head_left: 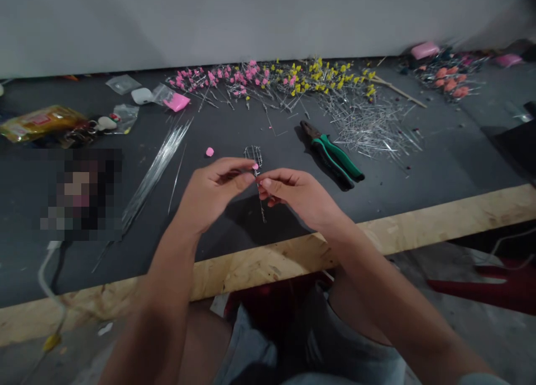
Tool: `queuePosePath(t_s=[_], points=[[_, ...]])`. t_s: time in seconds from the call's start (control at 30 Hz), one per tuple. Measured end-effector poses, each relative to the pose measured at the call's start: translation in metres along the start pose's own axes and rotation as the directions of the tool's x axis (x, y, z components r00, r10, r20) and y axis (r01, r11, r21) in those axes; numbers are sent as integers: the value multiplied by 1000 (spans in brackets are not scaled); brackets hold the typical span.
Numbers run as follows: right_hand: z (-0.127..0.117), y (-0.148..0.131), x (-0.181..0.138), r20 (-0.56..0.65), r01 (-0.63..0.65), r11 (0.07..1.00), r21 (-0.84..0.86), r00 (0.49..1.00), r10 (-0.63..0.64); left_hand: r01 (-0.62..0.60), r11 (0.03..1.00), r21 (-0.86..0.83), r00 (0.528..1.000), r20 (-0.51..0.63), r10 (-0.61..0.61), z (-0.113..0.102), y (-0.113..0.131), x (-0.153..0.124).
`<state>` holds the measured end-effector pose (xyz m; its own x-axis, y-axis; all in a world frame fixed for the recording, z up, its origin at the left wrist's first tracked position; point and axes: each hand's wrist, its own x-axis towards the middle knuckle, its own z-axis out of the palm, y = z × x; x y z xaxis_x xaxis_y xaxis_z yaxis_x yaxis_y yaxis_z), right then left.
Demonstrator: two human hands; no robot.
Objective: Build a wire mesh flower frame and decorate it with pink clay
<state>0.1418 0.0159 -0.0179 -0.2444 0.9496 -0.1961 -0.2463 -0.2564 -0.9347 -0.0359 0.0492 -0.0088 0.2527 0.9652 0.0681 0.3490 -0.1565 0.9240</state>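
Close together over the table's front half, my left hand [218, 186] and my right hand [293, 195] both pinch one small wire piece [253, 155]. It has a bent wire cage at the top and a thin twisted stem hanging down below my fingers. A pink lump [255, 166] sits on it at my left fingertips. The right thumb and fingers close on the stem just beneath; the exact grip is partly hidden. A loose pink lump [210, 151] lies on the table, left of the cage. Green-handled pliers [335, 153] rest to the right of my hands.
Behind run rows of wire pieces with pink tips [226, 77] and yellow tips [322, 77]. A heap of short wires [372, 128] lies right, a bundle of long wires [159, 161] left. Farther left are a yellow packet [42, 122] and a cable [44, 276]. A wooden edge [259, 267] borders the table.
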Motion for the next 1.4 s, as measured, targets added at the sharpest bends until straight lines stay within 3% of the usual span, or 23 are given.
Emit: queuePosePath(t_s=[0.07, 0.2, 0.43, 0.67, 0.83, 1.0, 1.13, 1.4], points=[[1, 1, 0, 9, 3, 1000, 30, 1000, -3, -28, 995, -98, 998, 59, 33, 9, 6, -6], [4, 2, -1, 18, -36, 994, 103, 999, 35, -58, 989, -133, 997, 46, 65, 15, 5, -10], [9, 0, -11, 3, -150, 975, 166, 988, 152, -123, 992, 11, 991, -43, 123, 14, 0, -15], [10, 1, -22, 66, -229, 916, 329, 973, 219, -248, 954, 172, 964, -49, 259, 17, -1, -26], [10, 1, -27, 123, -266, 877, 400, 964, 236, -309, 938, 161, 945, -56, 321, 15, 3, -33], [4, -1, -28, 181, -311, 919, 243, 945, 272, -303, 953, -2, 952, 55, 302, 9, 6, -36], [1, -4, -31, 185, -297, 932, 206, 947, 261, -245, 969, 18, 962, 129, 241, 7, 8, -36], [-3, -4, -30, 78, -241, 951, 195, 970, 230, -153, 988, -32, 970, 185, 157, 10, 7, -37]])
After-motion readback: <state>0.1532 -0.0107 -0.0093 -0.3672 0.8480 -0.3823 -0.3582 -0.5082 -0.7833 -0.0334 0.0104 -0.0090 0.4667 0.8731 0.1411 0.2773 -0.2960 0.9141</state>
